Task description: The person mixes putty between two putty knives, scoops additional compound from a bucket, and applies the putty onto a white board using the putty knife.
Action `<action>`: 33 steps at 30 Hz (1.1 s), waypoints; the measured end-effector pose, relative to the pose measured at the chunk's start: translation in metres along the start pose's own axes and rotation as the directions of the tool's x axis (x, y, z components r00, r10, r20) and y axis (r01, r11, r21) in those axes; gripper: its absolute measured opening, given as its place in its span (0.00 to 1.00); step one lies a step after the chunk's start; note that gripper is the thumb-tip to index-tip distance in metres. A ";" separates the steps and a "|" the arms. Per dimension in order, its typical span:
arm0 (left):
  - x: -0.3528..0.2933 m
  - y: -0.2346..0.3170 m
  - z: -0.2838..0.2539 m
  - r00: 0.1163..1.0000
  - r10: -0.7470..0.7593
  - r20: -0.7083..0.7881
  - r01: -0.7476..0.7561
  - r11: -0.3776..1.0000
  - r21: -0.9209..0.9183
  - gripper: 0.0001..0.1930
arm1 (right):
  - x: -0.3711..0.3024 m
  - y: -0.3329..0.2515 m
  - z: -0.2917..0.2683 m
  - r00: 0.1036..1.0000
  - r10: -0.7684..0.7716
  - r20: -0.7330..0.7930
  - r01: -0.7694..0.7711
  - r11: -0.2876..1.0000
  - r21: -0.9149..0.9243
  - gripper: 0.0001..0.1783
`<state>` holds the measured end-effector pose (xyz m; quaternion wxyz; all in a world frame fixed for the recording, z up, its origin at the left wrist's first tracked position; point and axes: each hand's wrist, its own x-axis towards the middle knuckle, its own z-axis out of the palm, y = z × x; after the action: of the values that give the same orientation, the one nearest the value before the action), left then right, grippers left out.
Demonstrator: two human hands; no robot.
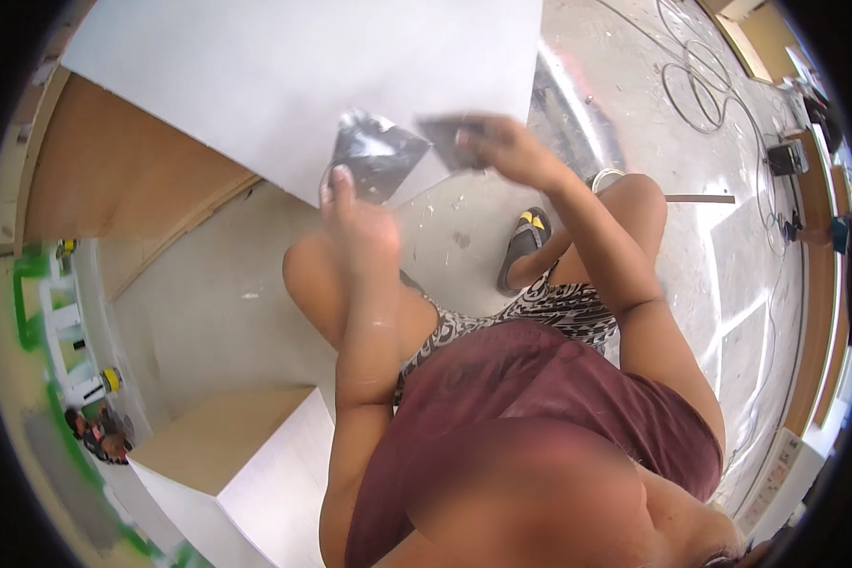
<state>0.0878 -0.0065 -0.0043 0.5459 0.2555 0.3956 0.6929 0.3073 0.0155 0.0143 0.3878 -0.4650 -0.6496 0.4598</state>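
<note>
My left hand (360,222) is closed on the lower corner of a flat scraper (379,156), a dark, shiny, roughly square plate with its thumb pressed on the face. Close by on the right, my right hand (506,150) grips a second dark flat scraper (450,140), blurred by motion. The two plates almost meet at their facing edges; whether they touch I cannot tell. Both are held above the near edge of a large white panel (256,76). My fingers beneath the plates are partly hidden.
A brown wooden board (123,170) lies under the white panel's left side. A white box-like piece (275,473) stands at lower left. Coiled cable (701,95) crosses the concrete floor (218,331) at upper right. My shod foot (525,251) is beneath my right arm.
</note>
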 end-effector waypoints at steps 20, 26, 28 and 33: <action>-0.005 0.018 -0.027 0.998 -0.059 -0.021 0.052 0.969 -0.242 0.13 | 0.148 -0.001 0.015 0.553 -0.683 -0.478 0.067 0.608 -0.791 0.22; -0.003 0.015 -0.029 0.998 -0.053 -0.028 0.044 0.968 -0.247 0.13 | 0.106 0.053 0.063 0.609 -0.741 -0.285 0.190 0.485 -0.854 0.28; -0.003 0.015 -0.030 0.997 -0.059 -0.049 0.045 0.970 -0.240 0.13 | 0.084 0.048 0.063 0.841 -0.461 -0.282 0.218 0.767 -0.604 0.28; -0.001 0.013 -0.021 0.998 -0.048 -0.044 0.039 0.982 -0.182 0.15 | 0.029 -0.020 0.066 0.974 -0.123 -0.191 0.202 0.855 0.478 0.20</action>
<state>0.0642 -0.0144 -0.0052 0.5723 0.1795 0.3493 0.7199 0.2333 0.0246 0.0172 0.5802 -0.3276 -0.5154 0.5389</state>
